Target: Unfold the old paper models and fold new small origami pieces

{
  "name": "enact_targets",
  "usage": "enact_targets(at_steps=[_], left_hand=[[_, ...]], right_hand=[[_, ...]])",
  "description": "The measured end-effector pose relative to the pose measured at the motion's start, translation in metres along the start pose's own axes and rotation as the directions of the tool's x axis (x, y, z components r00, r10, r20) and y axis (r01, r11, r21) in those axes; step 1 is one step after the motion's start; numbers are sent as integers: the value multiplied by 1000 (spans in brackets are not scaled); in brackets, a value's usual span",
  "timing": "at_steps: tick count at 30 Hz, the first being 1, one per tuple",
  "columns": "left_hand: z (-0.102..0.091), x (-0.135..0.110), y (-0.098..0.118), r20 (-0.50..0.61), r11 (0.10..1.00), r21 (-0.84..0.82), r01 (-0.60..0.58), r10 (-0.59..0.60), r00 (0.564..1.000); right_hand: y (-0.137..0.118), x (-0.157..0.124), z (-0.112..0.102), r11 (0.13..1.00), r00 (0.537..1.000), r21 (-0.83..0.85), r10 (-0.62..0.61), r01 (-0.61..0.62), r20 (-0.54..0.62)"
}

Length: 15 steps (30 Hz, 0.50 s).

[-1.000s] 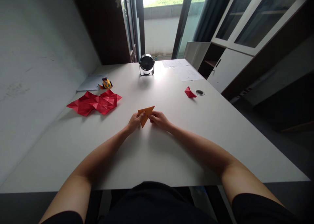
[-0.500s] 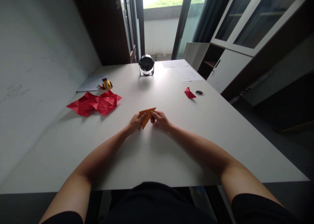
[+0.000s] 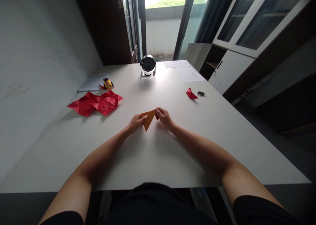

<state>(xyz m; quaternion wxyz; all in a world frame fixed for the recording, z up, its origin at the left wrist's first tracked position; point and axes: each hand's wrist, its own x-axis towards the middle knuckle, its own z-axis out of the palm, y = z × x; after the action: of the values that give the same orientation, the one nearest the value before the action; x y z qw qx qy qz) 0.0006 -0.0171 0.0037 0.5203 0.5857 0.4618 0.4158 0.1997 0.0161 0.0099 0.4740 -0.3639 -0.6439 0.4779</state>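
An orange piece of folded paper (image 3: 149,119), shaped like a triangle with one point toward me, is held up between my hands over the middle of the white table. My left hand (image 3: 137,122) grips its left side, the thumb lying across the front face. At the upper right corner, my right hand (image 3: 164,117) pinches the paper between thumb and fingers. Some of the fingers are hidden behind the paper and the hands.
Creased red paper (image 3: 95,103) lies spread at the left, with a small yellow toy (image 3: 108,83) behind it. A small folded red paper (image 3: 191,93) sits by a round table hole (image 3: 200,94). Toward the back stand a round black device (image 3: 148,64) and printed sheets (image 3: 189,74).
My right hand has slid outward from the paper's front to its upper right corner. The orange paper has turned slightly, and my left hand keeps its grip.
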Motion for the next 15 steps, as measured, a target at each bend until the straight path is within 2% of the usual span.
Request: enact_targets(at_steps=[4, 8, 15], left_hand=[[-5, 2, 1, -68, 995, 49, -92, 95, 993], [-4, 1, 3, -86, 996, 55, -76, 81, 993], [-1, 1, 3, -115, 998, -6, -64, 62, 991]], right_hand=[[2, 1, -1, 1000, 1000, -18, 7, -7, 8], [3, 1, 0, 1000, 1000, 3, 26, -26, 2], [6, -1, 2, 995, 992, 62, 71, -78, 108]])
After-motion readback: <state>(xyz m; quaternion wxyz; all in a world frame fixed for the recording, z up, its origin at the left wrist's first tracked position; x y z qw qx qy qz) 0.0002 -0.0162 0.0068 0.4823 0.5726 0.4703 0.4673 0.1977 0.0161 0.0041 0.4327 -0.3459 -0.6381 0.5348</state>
